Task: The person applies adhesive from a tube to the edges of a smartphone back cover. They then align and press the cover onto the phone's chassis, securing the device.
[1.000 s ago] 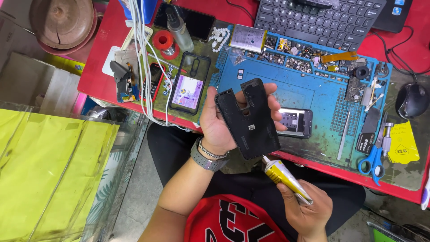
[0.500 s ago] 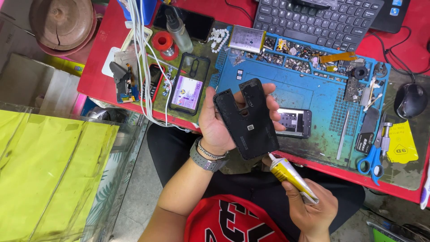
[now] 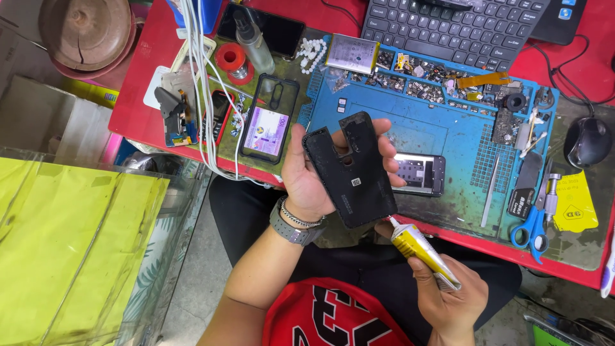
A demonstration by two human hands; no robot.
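Observation:
My left hand (image 3: 309,181) holds a black phone back cover (image 3: 349,170) upright over the front edge of the blue repair mat (image 3: 442,128), inner side facing me. My right hand (image 3: 450,296) grips a yellow glue tube (image 3: 423,251) near my lap. The tube's white nozzle touches the cover's lower right corner. A phone with a lit screen (image 3: 418,173) lies on the mat just behind the cover.
A phone in a black case (image 3: 269,120), a red solder spool (image 3: 230,59), a clear bottle (image 3: 254,40) and white cables (image 3: 204,83) lie at left. Blue scissors (image 3: 530,225), tweezers (image 3: 491,189), a mouse (image 3: 586,141) and a keyboard (image 3: 455,25) are at right and back. Yellow-green sheets (image 3: 64,243) at left.
My right hand has brought the glue tube up and left until its nozzle meets the cover's lower corner. The left hand keeps the cover nearly still.

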